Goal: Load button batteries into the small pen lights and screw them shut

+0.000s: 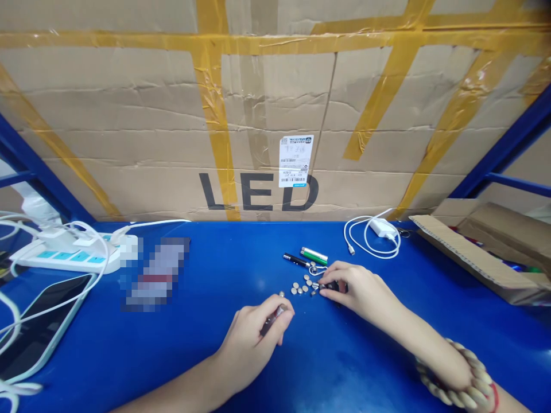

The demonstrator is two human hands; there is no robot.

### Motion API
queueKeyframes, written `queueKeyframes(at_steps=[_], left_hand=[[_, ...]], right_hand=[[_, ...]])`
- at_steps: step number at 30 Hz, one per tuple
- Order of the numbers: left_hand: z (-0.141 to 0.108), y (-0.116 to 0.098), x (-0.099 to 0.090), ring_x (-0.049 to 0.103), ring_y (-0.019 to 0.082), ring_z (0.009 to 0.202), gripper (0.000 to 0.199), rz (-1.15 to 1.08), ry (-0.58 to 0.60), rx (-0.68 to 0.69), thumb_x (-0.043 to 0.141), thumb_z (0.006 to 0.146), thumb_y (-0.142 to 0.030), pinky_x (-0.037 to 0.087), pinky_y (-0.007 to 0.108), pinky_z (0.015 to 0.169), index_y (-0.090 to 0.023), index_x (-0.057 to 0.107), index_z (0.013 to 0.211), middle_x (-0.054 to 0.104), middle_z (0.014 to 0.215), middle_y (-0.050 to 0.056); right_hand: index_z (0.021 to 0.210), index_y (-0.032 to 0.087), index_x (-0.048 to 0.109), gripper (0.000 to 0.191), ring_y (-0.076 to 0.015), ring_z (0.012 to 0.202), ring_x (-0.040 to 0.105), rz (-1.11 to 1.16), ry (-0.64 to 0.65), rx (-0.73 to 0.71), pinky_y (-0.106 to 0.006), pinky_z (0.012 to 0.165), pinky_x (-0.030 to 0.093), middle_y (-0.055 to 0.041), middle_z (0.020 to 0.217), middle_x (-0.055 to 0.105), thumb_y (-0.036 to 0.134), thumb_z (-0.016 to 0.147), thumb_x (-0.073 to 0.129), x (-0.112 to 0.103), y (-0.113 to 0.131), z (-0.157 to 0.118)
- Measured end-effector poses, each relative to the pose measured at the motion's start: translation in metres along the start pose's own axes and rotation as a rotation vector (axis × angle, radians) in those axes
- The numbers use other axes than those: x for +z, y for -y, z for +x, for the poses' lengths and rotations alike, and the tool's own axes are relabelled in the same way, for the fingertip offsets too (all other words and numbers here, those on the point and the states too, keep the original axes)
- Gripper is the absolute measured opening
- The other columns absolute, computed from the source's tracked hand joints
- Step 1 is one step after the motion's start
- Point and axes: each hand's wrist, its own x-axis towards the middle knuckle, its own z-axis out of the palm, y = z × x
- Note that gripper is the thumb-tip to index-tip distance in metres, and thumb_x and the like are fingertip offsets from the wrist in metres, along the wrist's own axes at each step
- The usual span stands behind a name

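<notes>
My left hand (258, 335) is closed around a small dark, shiny object (272, 320) above the blue table (336, 367). To its right, my right hand (359, 287) has its fingers curled round a small black item (333, 285), partly hidden by them. Several small silver button cells (295, 285) lie between the two hands, near the right fingertips; one round metal piece (281, 294) sits by the left knuckles. Just beyond them lie a black pen-like tube (296, 260), a green and silver cylinder (314, 255) and a metal ring (317, 270).
A power strip (73, 258) with white cables, a phone (43, 321) and a pixelated item (159, 275) are at left. A white charger with cable (382, 228) lies behind my right hand. An open cardboard box (477, 252) is at right; a large carton (150, 132) stands behind.
</notes>
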Motion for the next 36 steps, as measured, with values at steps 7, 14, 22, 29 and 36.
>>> queueKeyframes(at_steps=[7, 14, 22, 29, 36], left_hand=[[0.001, -0.002, -0.001, 0.043, 0.008, 0.05, 0.025, 0.016, -0.002, 0.003, 0.038, 0.091, -0.035, 0.03, 0.019, 0.051, -0.02, 0.058, 0.09, 0.051, 0.056, -0.005], [0.001, -0.004, 0.0, 0.049, 0.009, 0.052, 0.019, 0.048, 0.02, -0.023, 0.044, 0.086, -0.031, 0.034, 0.018, 0.055, -0.021, 0.058, 0.093, 0.053, 0.056, -0.005], [0.002, -0.001, 0.0, 0.051, 0.01, 0.058, 0.025, 0.185, 0.048, 0.026, 0.027, 0.093, -0.027, 0.033, 0.02, 0.06, -0.024, 0.05, 0.1, 0.056, 0.065, -0.006], [0.001, -0.001, 0.001, 0.05, 0.011, 0.06, 0.021, 0.186, 0.073, 0.091, 0.028, 0.094, -0.026, 0.033, 0.02, 0.06, -0.021, 0.047, 0.089, 0.052, 0.066, -0.004], [0.001, -0.002, 0.002, 0.046, 0.01, 0.061, 0.02, 0.067, 0.09, 0.127, 0.031, 0.092, -0.022, 0.033, 0.019, 0.06, -0.018, 0.043, 0.076, 0.047, 0.066, -0.003]], right_hand=[[0.072, 0.023, 0.066, 0.009, -0.0124, 0.061, 0.06, 0.002, -0.008, 0.038, -0.02, 0.049, 0.039, 0.0022, 0.078, 0.065, 0.016, 0.069, 0.061, -0.002, 0.0, -0.001], [0.065, 0.016, 0.058, 0.004, -0.0132, 0.055, 0.06, 0.399, -0.082, 0.01, -0.022, 0.052, 0.048, -0.0013, 0.065, 0.064, 0.02, 0.066, 0.06, 0.002, 0.002, -0.001], [0.07, 0.015, 0.07, 0.023, -0.012, 0.051, 0.059, 0.914, 0.032, 0.097, -0.02, 0.05, 0.05, -0.0019, 0.058, 0.065, 0.032, 0.056, 0.078, 0.011, 0.029, -0.01], [0.078, 0.018, 0.073, 0.017, -0.0118, 0.06, 0.063, 1.232, -0.018, 0.165, -0.016, 0.05, 0.052, -0.0042, 0.072, 0.069, 0.028, 0.064, 0.073, 0.014, 0.045, -0.013], [0.078, 0.019, 0.073, 0.012, -0.0105, 0.06, 0.061, 1.133, -0.007, 0.052, -0.014, 0.044, 0.049, -0.0037, 0.074, 0.067, 0.028, 0.07, 0.069, 0.018, 0.045, -0.015]])
